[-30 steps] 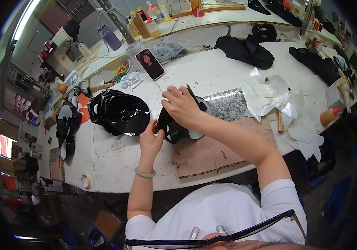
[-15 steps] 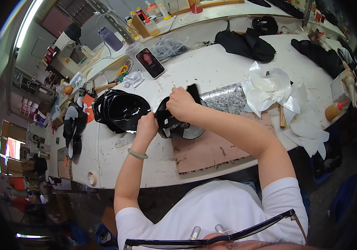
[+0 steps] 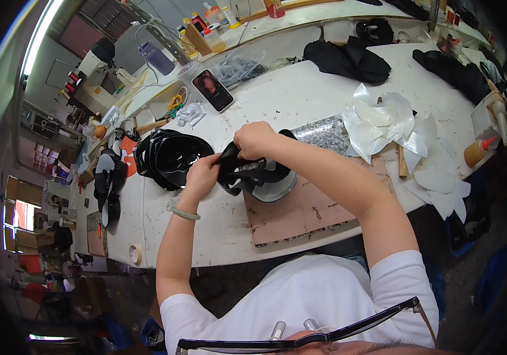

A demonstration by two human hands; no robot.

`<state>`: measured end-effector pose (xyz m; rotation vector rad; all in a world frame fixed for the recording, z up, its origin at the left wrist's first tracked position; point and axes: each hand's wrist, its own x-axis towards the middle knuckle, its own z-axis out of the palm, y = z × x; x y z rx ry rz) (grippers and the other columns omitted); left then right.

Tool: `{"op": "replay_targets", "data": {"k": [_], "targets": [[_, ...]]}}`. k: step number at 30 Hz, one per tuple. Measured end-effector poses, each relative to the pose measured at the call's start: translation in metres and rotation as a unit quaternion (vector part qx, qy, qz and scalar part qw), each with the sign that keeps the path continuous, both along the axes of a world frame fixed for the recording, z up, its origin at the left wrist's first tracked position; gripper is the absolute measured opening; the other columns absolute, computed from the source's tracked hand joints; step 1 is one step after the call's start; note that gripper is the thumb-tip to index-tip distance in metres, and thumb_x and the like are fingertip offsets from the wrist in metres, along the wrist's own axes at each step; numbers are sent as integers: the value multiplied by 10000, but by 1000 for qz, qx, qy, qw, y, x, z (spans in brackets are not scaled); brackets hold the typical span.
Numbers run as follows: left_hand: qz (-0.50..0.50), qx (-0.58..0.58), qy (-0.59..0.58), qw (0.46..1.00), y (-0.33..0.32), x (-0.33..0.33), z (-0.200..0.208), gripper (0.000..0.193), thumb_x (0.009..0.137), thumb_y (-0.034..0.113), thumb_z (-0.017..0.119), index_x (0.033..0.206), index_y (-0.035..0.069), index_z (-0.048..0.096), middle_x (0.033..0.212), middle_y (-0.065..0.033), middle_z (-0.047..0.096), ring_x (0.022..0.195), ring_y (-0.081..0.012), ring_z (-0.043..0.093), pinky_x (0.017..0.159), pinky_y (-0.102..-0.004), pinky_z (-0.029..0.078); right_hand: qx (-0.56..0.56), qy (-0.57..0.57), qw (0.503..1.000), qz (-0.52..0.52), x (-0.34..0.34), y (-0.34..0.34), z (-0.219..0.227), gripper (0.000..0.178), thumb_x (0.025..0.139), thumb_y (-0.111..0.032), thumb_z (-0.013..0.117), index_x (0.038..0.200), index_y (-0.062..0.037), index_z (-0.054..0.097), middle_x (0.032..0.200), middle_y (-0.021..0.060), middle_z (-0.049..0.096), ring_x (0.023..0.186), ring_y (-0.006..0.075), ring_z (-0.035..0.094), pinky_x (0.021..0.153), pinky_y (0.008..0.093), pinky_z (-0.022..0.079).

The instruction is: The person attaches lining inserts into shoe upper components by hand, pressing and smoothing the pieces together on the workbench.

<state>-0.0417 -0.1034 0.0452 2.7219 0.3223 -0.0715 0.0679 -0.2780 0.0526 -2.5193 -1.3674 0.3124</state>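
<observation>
Well, both hands are closed on one floppy black piece

From where I stand, the person at the white table [image 3: 301, 97] has a black piece [image 3: 260, 176] between both hands, right in front of the body. The left hand [image 3: 204, 176], with a pale green bangle [image 3: 185, 213] around its wrist, is nearly closed, thumb and fingers pinching the piece at its left edge. The right hand [image 3: 257, 142] reaches across from the other side, its fingers curled down in a loose fist on the upper part of the piece; its fingertips are hidden, so I cannot tell exactly where they press. A curved pale panel [image 3: 277, 188] shows at the lower right of the piece, over the corner of a pinkish board [image 3: 318, 204]; whether the two are joined, I cannot tell.

Just left of the left hand sits a nest of shiny black shells [image 3: 173, 157], open side up. Beyond them are a crumpled white cloth [image 3: 190, 114] and a phone [image 3: 212, 90] leaning with its screen lit. To the right of the hands, a speckled slab [image 3: 324, 136] lies behind the board, with a pile of pearly white cutouts [image 3: 379, 121] beside it and a wooden handle [image 3: 402, 163] just below them. A roll of tape [image 3: 135, 254] stands near the table's front edge at the left, and black cloth [image 3: 348, 59] lies heaped at the back.
</observation>
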Motion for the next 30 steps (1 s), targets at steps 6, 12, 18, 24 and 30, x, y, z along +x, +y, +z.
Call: {"op": "replay_targets", "data": {"k": [6,12,18,24,30], "targets": [[-58,-124,2,991,17,1,0,398,805,35,476,1177,55,615,935,-144,684,850,-234,654,796,-324,485,22,47,998,-43,3,8,-3,327,728,-226,667,1014,-68,685,1031,146,671,966,299,651,805,401,522],[-35,-185,79,979,7,1,17,391,774,-4,484,1139,-2,625,882,-87,679,808,-123,601,769,-254,467,11,43,998,-52,1,11,1,305,732,-192,636,1007,-69,685,1024,139,675,963,292,653,803,408,521],[-14,-186,108,976,-8,2,28,295,751,52,590,1026,-35,651,892,-108,688,847,-141,633,791,-263,483,-15,19,999,-36,-5,7,1,304,723,-203,633,994,-80,694,1005,134,682,945,279,662,785,387,525],[-14,-102,-61,993,-20,3,-6,357,690,180,784,912,-42,615,905,-148,694,828,-194,676,746,-294,511,-16,-20,1000,1,-22,1,2,294,721,-239,648,964,-84,705,970,138,688,922,277,669,775,378,524],[-46,-206,1,977,-15,0,-17,381,798,58,642,1170,-19,607,871,-158,704,757,-164,672,710,-284,506,-84,125,988,-33,-26,-30,8,359,733,-328,700,985,-73,692,990,145,684,917,278,669,771,377,522]]}}
